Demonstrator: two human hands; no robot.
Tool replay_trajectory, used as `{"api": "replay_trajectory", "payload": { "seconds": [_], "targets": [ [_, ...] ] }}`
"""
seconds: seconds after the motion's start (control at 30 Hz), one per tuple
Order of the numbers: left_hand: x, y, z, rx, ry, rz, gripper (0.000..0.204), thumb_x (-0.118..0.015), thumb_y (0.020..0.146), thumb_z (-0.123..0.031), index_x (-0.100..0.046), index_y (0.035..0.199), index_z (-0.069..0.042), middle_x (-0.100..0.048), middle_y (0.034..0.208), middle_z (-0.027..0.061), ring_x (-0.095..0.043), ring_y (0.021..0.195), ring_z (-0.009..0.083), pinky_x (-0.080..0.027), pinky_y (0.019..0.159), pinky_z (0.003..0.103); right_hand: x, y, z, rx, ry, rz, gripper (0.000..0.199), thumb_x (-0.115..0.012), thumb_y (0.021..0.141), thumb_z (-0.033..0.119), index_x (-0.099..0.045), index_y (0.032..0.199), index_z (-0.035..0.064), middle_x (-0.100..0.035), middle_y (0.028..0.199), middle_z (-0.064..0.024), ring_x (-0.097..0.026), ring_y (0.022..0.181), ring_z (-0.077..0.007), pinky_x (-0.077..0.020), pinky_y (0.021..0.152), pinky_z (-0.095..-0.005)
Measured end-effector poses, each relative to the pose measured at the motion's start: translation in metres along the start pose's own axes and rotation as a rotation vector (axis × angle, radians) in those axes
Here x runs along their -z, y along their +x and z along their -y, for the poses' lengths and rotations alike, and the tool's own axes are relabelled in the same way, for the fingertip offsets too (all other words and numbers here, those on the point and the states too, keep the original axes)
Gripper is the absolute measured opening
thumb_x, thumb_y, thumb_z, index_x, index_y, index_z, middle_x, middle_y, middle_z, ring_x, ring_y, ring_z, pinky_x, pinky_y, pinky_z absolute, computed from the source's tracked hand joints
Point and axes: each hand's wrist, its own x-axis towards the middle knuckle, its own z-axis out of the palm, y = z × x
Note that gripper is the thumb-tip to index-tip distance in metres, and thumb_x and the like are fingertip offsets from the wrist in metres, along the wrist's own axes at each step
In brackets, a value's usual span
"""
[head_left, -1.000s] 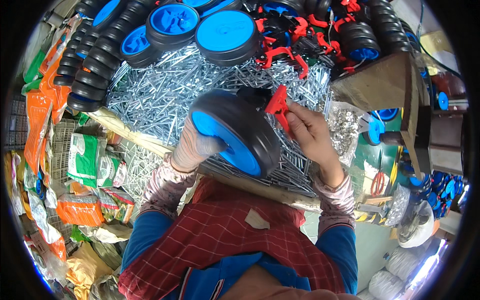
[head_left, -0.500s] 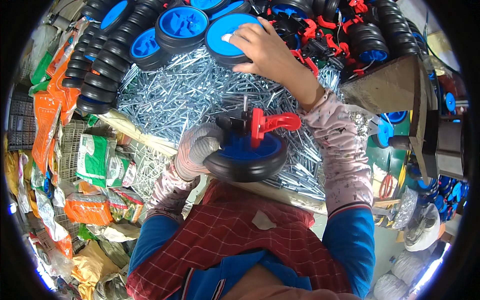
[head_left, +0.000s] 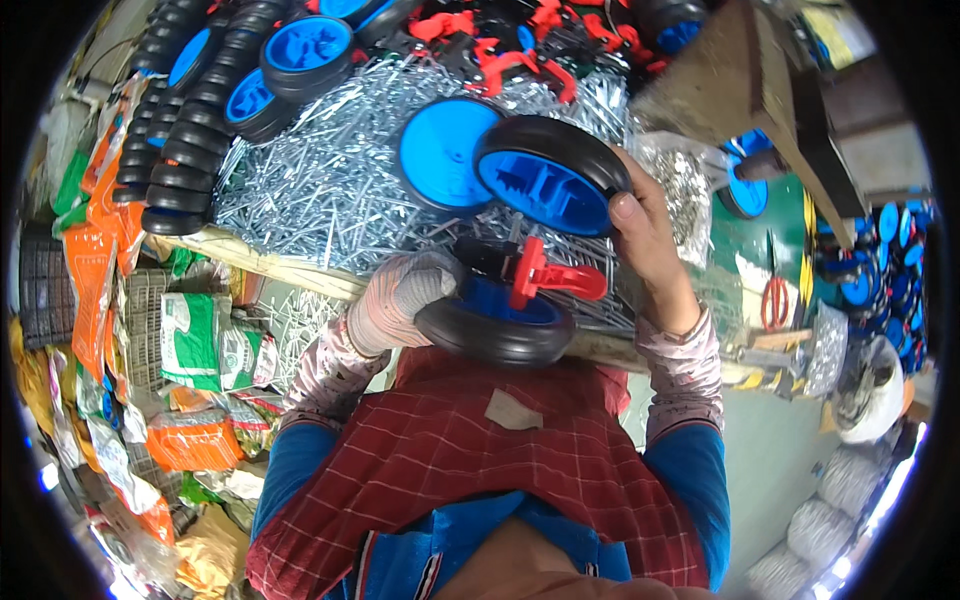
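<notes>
The gloved left hand (head_left: 403,300) is clamped on the lower wheel (head_left: 495,337), above the near edge of the pins (head_left: 310,175). The red lever (head_left: 555,280) projects from that wheel. The right hand (head_left: 650,228) grips the upper wheel (head_left: 553,185) over the pins.

Black-and-blue wheel (head_left: 497,334), red lever (head_left: 572,282), white-checked red apron (head_left: 450,435), striped glove (head_left: 395,302).

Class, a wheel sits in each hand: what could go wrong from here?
The right hand grips the upper wheel near one edge, so it might slip onto the loose metal pins. A red lever sticks up from the lower wheel in the gloved left hand, so the upper wheel might knock it.
</notes>
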Motion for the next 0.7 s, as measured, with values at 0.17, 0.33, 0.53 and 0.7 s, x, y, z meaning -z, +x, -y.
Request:
{"api": "replay_trajectory", "payload": {
  "seconds": [0.17,0.33,0.53,0.7],
  "targets": [
    [0.007,0.022,0.027,0.134,0.614,0.037,0.042,-0.072,0.085,-0.031,-0.066,0.097,0.009,-0.062,0.12,0.027,-0.065,0.108,0.036,-0.053,0.095,0.046,0.026,-0.051,0.002,-0.053,0.031,-0.084,0.058,-0.064,0.095,0.039,-0.053,0.134,-0.003,-0.061,0.111,-0.0033,-0.052,0.099,-0.011,-0.0421,0.087,-0.0262],
    [-0.024,0.043,0.027,0.13,0.729,0.142,0.033,-0.068,0.089,-0.028,-0.066,0.091,0.005,-0.069,0.101,0.0165,-0.068,0.091,0.0256,-0.056,0.081,0.037,0.05,-0.09,0.001,-0.071,-0.029,-0.152,0.06,-0.069,0.09,0.035,-0.053,0.136,-0.0006,-0.062,0.115,-0.0057,-0.054,0.104,-0.0132,-0.0432,0.092,-0.0285],
    [-0.036,0.059,0.047,0.1,0.606,0.284,0.025,-0.068,0.086,-0.025,-0.066,0.089,0.0,-0.069,0.091,0.01,-0.067,0.079,0.0194,-0.055,0.073,0.034,0.067,-0.115,0.002,-0.003,-0.038,0.08,0.058,-0.068,0.087,0.038,-0.058,0.13,-0.0001,-0.063,0.12,-0.013,-0.06,0.11,-0.0237,-0.0444,0.095,-0.0351],
    [-0.045,0.086,0.051,-0.795,1.305,0.566,0.018,-0.071,0.071,-0.003,-0.062,0.087,-0.003,-0.063,0.084,0.0118,-0.066,0.073,0.0287,-0.056,0.061,0.037,0.096,-0.093,-0.027,-0.303,-0.705,-0.513,0.016,-0.067,0.09,0.012,-0.069,0.099,-0.0009,-0.068,0.092,-0.0166,-0.067,0.083,-0.0279,-0.0519,0.074,-0.035]
  ]
}}
